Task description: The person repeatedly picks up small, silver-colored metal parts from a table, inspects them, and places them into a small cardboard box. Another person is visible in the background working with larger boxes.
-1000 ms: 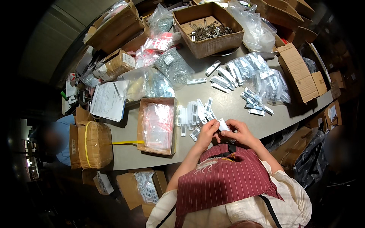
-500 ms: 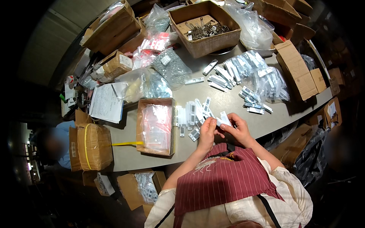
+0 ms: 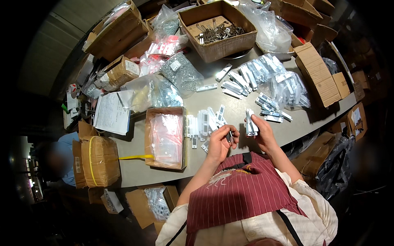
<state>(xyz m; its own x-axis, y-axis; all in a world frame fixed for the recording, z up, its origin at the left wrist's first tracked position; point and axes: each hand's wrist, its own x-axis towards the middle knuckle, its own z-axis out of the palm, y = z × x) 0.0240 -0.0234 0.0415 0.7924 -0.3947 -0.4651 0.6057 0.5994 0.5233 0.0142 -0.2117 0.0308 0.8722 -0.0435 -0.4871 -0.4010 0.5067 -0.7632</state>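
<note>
My right hand (image 3: 264,133) is closed on a slim silver-white bundle (image 3: 251,124), apparently long flat metal pieces, held upright over the table's near edge. To its left, my left hand (image 3: 221,142) has curled fingers around a small dark piece (image 3: 230,136), whose kind I cannot make out. The hands are apart. Just beyond my left hand, a loose pile of long silver-white pieces with dark slots (image 3: 205,123) lies on the table. An open carton of clear, red-edged plastic bags (image 3: 166,135) stands left of the pile.
Several bagged silver pieces (image 3: 289,88) lie at the far right, with loose ones (image 3: 271,108) nearer. A cardboard box (image 3: 217,51) of small metal parts stands at the back. Handwritten papers (image 3: 111,112) and a yellow-strapped carton (image 3: 100,160) are left. A person in blue (image 3: 69,143) is beyond.
My hands, together half a second ago, have separated. The right now holds the silver-white bundle upright, while a dark piece shows in the left. The view has shifted slightly.
</note>
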